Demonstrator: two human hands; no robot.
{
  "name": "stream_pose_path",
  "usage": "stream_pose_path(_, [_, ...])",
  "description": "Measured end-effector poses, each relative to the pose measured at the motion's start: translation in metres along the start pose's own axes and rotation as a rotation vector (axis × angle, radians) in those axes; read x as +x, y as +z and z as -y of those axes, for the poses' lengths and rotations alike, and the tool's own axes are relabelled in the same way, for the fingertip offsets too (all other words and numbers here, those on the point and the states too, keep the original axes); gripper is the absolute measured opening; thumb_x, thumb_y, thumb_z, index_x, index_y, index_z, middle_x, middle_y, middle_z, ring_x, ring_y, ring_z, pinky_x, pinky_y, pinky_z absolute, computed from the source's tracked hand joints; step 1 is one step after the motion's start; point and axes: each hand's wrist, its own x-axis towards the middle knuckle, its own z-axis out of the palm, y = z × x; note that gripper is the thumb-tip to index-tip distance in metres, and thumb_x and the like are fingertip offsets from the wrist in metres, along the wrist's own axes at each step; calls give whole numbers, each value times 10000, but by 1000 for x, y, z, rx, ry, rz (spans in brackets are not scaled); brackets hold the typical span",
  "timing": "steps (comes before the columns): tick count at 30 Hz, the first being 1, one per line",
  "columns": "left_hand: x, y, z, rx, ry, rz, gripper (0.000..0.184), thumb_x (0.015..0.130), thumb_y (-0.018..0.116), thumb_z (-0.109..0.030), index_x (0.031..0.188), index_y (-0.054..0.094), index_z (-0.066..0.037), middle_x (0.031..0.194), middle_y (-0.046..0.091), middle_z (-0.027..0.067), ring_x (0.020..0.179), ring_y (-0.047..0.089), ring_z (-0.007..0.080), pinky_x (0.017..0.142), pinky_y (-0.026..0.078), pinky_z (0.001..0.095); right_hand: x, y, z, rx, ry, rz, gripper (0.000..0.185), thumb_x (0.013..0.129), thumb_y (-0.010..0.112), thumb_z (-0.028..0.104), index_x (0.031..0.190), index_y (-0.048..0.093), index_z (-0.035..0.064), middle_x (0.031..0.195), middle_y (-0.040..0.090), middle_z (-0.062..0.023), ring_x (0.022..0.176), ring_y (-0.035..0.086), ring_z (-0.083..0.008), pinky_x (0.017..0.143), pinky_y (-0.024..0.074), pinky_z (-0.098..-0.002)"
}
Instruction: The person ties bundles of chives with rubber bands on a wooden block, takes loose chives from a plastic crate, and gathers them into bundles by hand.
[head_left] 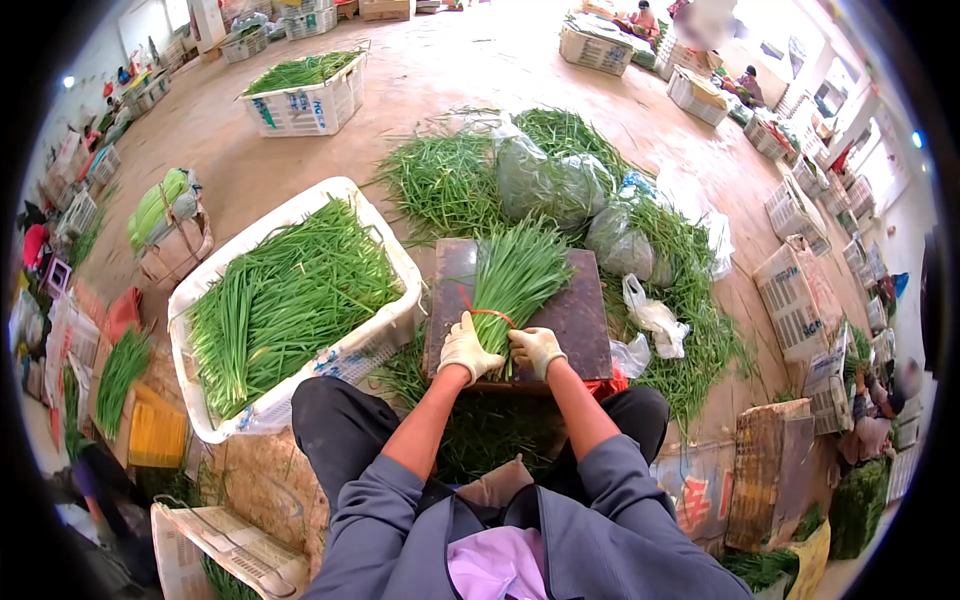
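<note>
A bundle of long green stalks [515,275] lies on a dark board [455,270] in front of me, its leafy tips pointing away. A red band [490,313] crosses the bundle near its lower end. My left hand [468,350], in a pale glove, closes on the bundle's left side just below the band. On the right side, my right hand [536,350], gloved too, has its fingers bent against the stalks. To the left stands a white crate [402,300] with many more green stalks [290,290] in it.
Loose greens [440,185] and plastic bags [545,180] lie on the floor beyond and right of the board. Another filled crate [310,108] stands at the back left. A tied bundle [172,225] is at the left. At the far right a person [872,425] sits among crates.
</note>
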Motion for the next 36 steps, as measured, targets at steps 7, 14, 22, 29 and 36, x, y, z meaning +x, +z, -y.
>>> stream_pose_path(7, [-2,-2,-1,21,8,9,1282,569,876,-456,1541,162,-19,1434,420,233,1305,464,380,1081,421,414,-15,6,11,-108,22,-75,142,901,630,80,785,551,61,648,494,17,493,436,-84,430,327,-240])
stream_pose_path(14, [-2,-5,0,12,-9,45,1285,574,879,-459,1544,159,-18,1437,417,225,1308,460,372,1079,422,417,-117,42,8,-530,-12,260,124,846,659,138,876,646,18,699,603,-25,558,541,-88,495,436,-243])
stream_pose_path(22, [-1,-7,2,-8,14,40,1304,547,890,-468,1536,174,-9,1425,425,242,1282,474,387,1073,422,424,-119,17,9,-1598,-456,527,322,772,737,346,899,731,49,907,705,-141,883,672,-339,797,539,-404])
stream_pose_path(29, [-2,-14,-2,-24,-10,49,1310,534,885,-441,1539,160,-15,1419,434,244,1296,472,380,1077,425,409,-26,18,12,-1435,-601,-153,484,762,781,259,1147,628,8,1092,690,-203,1018,666,-347,894,528,-403])
stream_pose_path(36, [-1,-13,0,-18,-17,84,1298,539,895,-433,1532,167,-21,1410,441,226,1291,481,361,1069,439,402,-28,18,8,-1194,-615,-108,297,793,770,172,1001,680,-21,867,725,-137,797,711,-209,737,571,-333])
